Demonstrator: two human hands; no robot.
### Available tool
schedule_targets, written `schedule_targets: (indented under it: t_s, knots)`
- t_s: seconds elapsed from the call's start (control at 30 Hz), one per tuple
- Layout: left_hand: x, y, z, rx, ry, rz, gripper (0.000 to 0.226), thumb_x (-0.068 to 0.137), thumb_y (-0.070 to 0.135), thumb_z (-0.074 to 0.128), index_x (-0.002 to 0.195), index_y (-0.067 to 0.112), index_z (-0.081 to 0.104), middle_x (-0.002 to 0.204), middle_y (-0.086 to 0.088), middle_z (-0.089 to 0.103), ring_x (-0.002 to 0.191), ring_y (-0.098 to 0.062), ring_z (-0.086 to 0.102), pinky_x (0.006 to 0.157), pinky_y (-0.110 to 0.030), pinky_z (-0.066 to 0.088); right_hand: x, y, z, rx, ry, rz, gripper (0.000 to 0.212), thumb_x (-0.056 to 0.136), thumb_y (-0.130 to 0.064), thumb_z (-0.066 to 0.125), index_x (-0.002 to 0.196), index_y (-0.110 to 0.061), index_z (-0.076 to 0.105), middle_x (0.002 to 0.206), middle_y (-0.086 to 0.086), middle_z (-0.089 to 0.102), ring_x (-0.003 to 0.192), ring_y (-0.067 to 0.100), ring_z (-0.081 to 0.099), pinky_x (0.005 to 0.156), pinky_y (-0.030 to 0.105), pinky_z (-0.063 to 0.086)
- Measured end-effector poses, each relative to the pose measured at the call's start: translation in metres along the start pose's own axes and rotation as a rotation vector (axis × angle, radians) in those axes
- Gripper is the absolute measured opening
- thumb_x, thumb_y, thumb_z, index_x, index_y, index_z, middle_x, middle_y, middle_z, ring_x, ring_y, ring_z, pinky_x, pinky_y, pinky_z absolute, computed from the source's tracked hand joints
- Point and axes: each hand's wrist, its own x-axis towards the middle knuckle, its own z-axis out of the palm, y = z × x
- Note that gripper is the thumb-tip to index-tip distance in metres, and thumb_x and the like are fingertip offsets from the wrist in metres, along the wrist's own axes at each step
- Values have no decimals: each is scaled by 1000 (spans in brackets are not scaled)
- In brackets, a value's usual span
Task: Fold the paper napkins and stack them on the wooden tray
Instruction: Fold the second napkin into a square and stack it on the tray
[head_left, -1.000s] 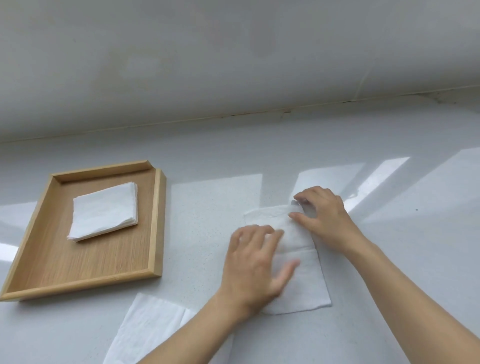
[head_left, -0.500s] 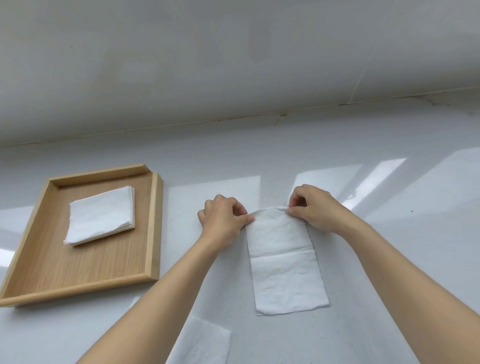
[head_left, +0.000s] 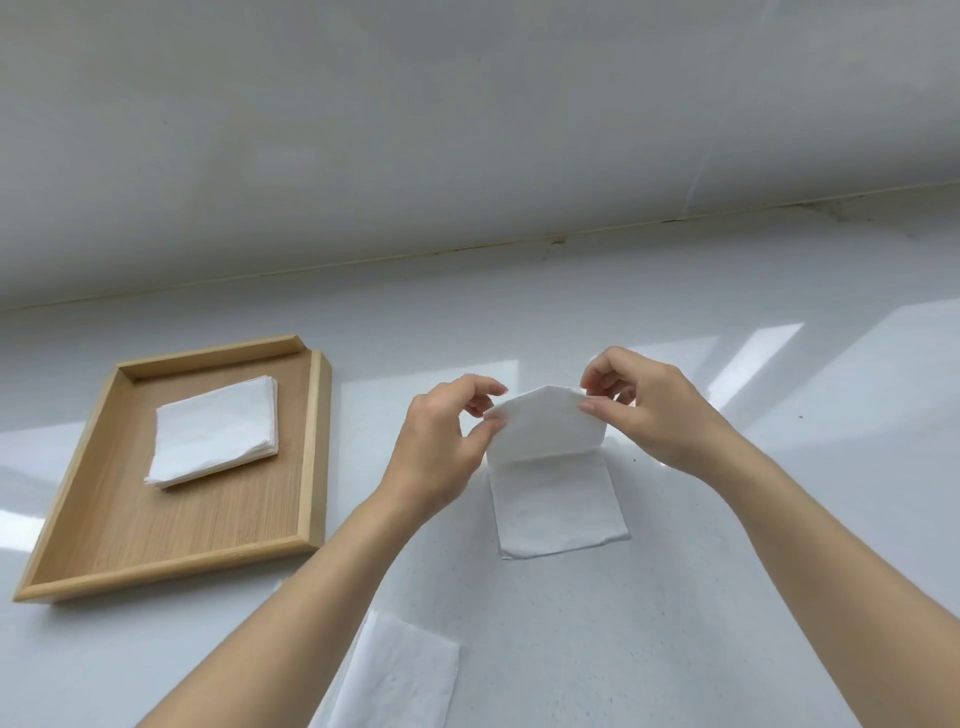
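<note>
A white paper napkin (head_left: 556, 499) lies on the white counter, its far half lifted and bent back toward me. My left hand (head_left: 441, 447) pinches the raised far-left corner. My right hand (head_left: 644, 410) pinches the raised far-right corner. The near half still rests flat on the counter. To the left sits the wooden tray (head_left: 311, 457), holding a stack of folded napkins (head_left: 215, 431) in its far half. More unfolded napkins (head_left: 400, 675) lie near the bottom edge, partly hidden under my left forearm.
A grey wall (head_left: 467, 130) rises behind the counter (head_left: 727, 597). Sunlight patches fall across the counter's right side.
Both hands took hold of the napkin's far corners and lifted that edge off the counter, bending it toward me. Before that, my left hand pressed the napkin flat.
</note>
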Motion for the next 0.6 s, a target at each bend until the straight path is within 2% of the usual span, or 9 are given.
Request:
schedule_targets:
  t_s: [0.07,0.13,0.2,0.27,0.37,0.5,0.6]
  knots:
    - [-8,-2,2,94,14,107,10,83,16,60,91,15,66,83,5,65,77,-4,52,79,-25,38,-10,1,0,-8,0,-44,17,83,-5,62,94,-17,60,80,-4,59,78,7,53,69,15,42]
    - [-17,-4,6,185,3,177,13,82,23,53,83,16,64,78,5,65,76,-7,48,77,-23,33,-19,3,2,-35,-26,-80,19,82,-2,62,94,-16,64,79,-7,59,78,5,53,68,14,42]
    - [-26,-5,9,234,-25,211,9,80,19,54,79,17,63,75,5,64,76,-7,47,75,-20,30,-30,8,5,-100,-80,-124,16,82,-1,63,86,-16,65,79,-10,58,77,2,53,66,12,40]
    - [-35,-6,14,257,-43,232,6,77,13,58,78,17,62,74,5,64,77,-7,47,76,-19,29,-41,15,8,-167,-130,-157,16,81,-2,64,80,-18,64,80,-8,60,77,7,54,64,11,39]
    - [-48,-10,21,277,-70,246,9,77,17,52,77,18,61,74,7,63,80,-9,48,79,-18,28,-56,24,14,-241,-172,-215,10,79,-4,64,78,-14,64,79,-8,58,75,7,51,63,8,37]
    - [-61,-15,29,302,-102,253,9,76,17,52,77,18,60,74,7,63,80,-10,48,80,-18,29,-66,35,20,-340,-202,-243,7,75,-11,57,74,-16,61,76,-14,50,71,7,47,66,17,36]
    - [-72,-18,32,345,-145,296,10,76,28,57,80,20,61,78,8,63,87,-10,49,84,-24,31,-70,39,22,-395,-237,-266,3,76,-20,56,74,-20,58,75,-12,53,71,6,43,69,16,28]
